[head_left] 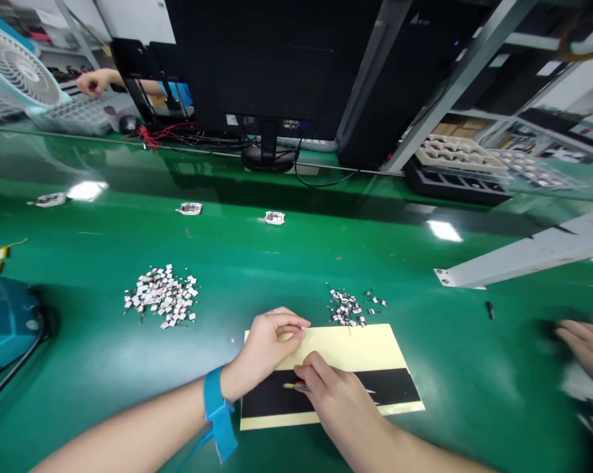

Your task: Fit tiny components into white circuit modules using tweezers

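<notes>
My left hand (272,341) is closed in a pinch on a small white part (303,328), mostly covered by the fingertips, over the upper edge of a pale yellow sheet (360,345). My right hand (333,394) is shut on tweezers (300,387). Their yellowish end sticks out to the left, and silver points show right of the hand. Across the sheet runs a wide black strip (264,397), with my right hand above it. Just beyond the sheet lies a small pile of white parts with dark leads (345,307). A blue wrist strap (217,404) circles my left wrist.
A larger pile of white parts (163,295) lies left. Several small white-cased devices, one in the middle (275,217), line the green bench (257,276). A monitor (276,59) stands behind. A white metal bracket (523,253) and another person's hand (589,341) are at right.
</notes>
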Demonstrator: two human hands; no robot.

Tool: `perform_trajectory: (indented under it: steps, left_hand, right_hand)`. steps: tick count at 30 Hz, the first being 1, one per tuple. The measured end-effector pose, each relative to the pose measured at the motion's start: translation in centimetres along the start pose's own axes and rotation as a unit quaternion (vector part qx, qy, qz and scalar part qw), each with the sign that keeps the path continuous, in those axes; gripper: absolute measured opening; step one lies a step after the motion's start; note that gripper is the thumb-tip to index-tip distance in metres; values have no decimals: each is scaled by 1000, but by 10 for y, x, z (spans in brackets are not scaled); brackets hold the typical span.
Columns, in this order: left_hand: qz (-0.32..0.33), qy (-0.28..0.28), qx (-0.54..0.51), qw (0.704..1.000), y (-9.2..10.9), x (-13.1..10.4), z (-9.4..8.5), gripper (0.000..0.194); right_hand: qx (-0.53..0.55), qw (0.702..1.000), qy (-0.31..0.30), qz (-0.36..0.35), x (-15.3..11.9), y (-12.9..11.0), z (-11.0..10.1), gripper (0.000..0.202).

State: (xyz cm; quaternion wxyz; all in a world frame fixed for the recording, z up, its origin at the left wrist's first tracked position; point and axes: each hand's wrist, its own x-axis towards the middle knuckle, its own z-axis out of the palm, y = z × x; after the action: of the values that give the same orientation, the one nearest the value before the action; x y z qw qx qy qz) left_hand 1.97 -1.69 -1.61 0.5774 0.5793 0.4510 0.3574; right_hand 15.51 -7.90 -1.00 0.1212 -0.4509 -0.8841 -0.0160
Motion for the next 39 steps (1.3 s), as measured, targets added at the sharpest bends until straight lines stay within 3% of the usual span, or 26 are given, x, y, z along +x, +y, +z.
perform_trajectory:
  steps: [5, 9, 12, 16, 19, 24, 33, 39]
  left_hand:
    - [21, 6, 24, 999, -2, 0, 1, 15]
    - [57, 23, 54, 997, -2, -1, 1, 16]
    - [99, 58, 93, 989, 2, -5, 0, 13]
    - [181, 99, 141, 968, 8, -12, -1, 13]
    - [242, 107, 178, 948, 11, -15, -1, 16]
    - [318, 115, 234, 912, 11, -16, -2, 17]
    - [349, 112, 284, 886, 8, -16, -2, 12]
    - [331, 95, 288, 893, 8, -16, -3, 14]
  right_hand:
    - [38, 998, -40, 14, 2, 2, 0, 9]
    - [171, 969, -138, 110, 12, 9, -8, 12]
    - [308, 915, -172, 198, 22, 22, -18, 6]
    - [473, 822, -118, 295, 30, 41, -25, 13]
    - [558, 771, -76, 296, 32, 47, -24, 18]
    - [642, 707, -60, 290, 32, 43, -22, 16]
    - [592, 748, -74, 291, 34, 43, -23, 15]
    - [603, 739, -103, 282, 34, 48, -23, 18]
